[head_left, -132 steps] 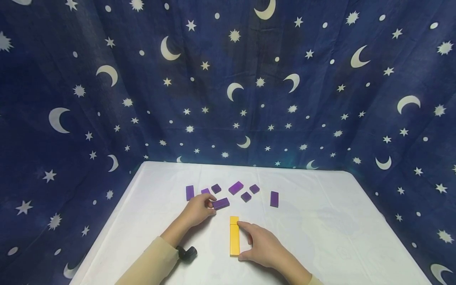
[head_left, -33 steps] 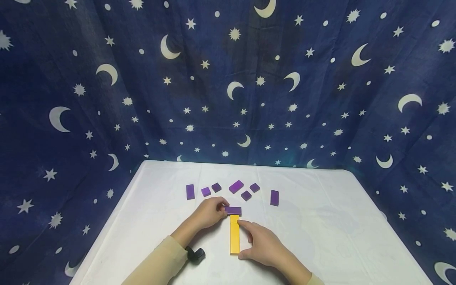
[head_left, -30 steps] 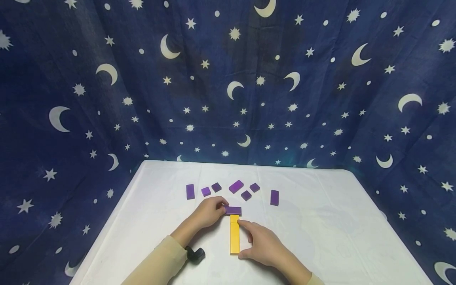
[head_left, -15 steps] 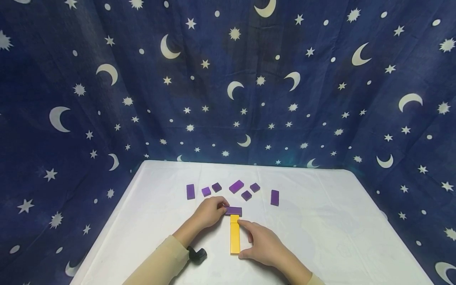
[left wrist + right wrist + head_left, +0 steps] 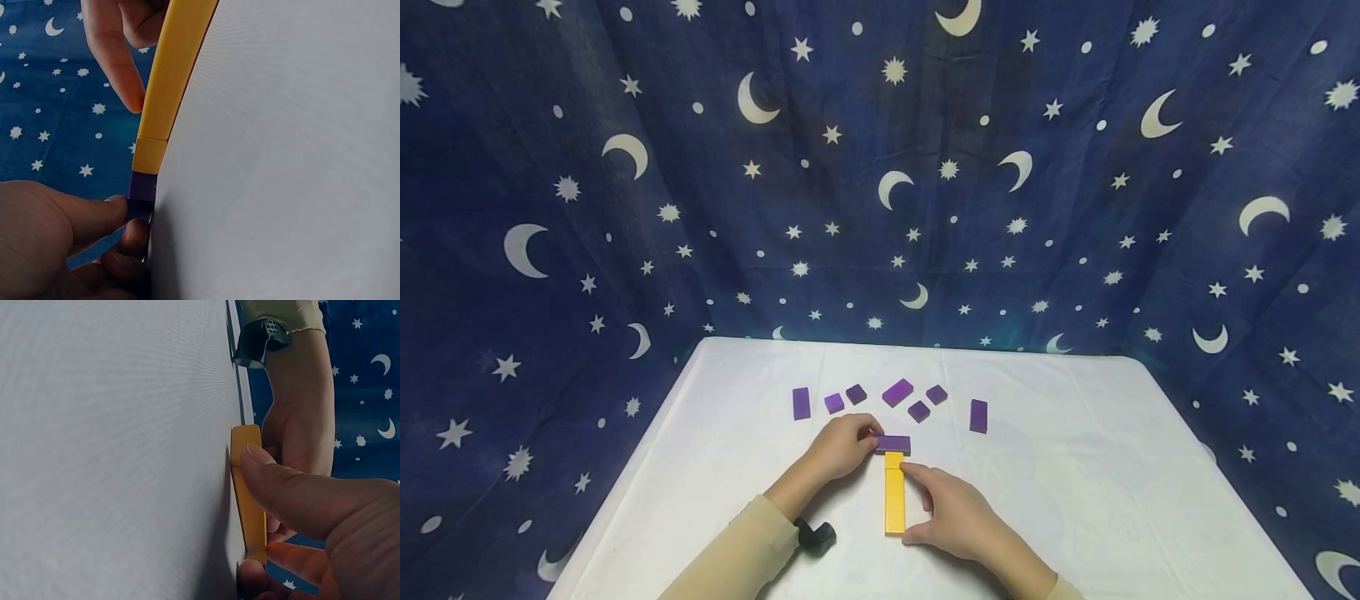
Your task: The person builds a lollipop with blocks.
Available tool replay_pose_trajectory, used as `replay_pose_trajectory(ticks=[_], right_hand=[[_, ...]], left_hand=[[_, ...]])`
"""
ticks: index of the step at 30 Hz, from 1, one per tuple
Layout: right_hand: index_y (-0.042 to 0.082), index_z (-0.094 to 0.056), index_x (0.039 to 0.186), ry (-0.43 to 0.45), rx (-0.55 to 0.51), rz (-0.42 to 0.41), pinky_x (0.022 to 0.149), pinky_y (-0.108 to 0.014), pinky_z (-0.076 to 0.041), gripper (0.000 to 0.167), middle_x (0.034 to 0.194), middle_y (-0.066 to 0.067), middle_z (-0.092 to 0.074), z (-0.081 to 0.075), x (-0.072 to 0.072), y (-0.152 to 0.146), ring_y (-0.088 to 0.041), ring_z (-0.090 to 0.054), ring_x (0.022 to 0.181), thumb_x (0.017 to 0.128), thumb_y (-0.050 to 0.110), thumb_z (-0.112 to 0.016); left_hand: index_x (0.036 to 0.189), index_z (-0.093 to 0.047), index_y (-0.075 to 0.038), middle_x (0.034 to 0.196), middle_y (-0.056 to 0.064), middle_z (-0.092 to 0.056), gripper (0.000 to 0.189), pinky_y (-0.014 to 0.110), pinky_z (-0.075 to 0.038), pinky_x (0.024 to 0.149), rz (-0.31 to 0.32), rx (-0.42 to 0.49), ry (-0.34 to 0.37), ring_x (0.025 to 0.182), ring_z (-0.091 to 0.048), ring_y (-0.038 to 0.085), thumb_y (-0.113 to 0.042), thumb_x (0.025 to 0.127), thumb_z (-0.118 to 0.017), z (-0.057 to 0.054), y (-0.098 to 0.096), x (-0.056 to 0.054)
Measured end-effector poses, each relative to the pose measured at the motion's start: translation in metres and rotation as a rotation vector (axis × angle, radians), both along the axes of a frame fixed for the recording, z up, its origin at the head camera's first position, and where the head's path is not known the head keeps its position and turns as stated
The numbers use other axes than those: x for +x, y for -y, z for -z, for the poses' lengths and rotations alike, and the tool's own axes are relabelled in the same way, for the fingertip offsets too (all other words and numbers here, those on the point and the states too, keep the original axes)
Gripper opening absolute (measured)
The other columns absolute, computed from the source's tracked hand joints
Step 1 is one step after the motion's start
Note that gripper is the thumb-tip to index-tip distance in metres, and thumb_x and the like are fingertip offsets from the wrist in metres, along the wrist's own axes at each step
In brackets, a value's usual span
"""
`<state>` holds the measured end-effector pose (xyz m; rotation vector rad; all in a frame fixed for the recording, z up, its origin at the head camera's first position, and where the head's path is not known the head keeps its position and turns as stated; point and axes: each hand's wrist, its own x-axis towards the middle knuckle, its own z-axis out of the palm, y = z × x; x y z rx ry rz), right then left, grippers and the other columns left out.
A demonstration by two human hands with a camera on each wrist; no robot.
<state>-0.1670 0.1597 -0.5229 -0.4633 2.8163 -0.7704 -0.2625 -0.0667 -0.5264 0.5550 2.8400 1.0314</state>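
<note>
My left hand pinches the left end of a long purple block between thumb and fingers. That block lies crosswise at the far end of a yellow row, its near side against a small yellow block. A long yellow block forms the rest of the row, pointing toward me. Along the row's right side, my right hand touches with its index fingertip near the far end and its thumb at the near corner. In the left wrist view the purple block meets the yellow end, partly hidden by fingers.
Behind the hands lie several loose purple blocks: long ones at left, centre and right, with small square ones between. A white cloth covers the table; a star-patterned curtain surrounds it. A black wrist device is on my left wrist.
Since the earliest frame, my left hand has brought the long purple block right and nearer, turning it crosswise against the yellow row. Lately it shifts slightly right. My right hand stays put.
</note>
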Motion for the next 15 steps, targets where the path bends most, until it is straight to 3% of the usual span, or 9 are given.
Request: replay_pose_trajectory(ticks=[15], right_hand=[[0.026,-0.056,0.156,0.005,0.000,0.002,0.063,-0.027,-0.035,0.101,0.081,0.008,-0.053,-0.0006,-0.0003,0.0000,-0.005,-0.044,0.071,0.069,0.052,-0.099]], left_hand=[[0.110,-0.079,-0.022,0.095,-0.005,-0.074,0.011,0.041,-0.055,0.089,-0.003,-0.005,0.000,0.087,-0.061,0.012,-0.018,0.101,-0.074,-0.0015,-0.0005,0.0006]])
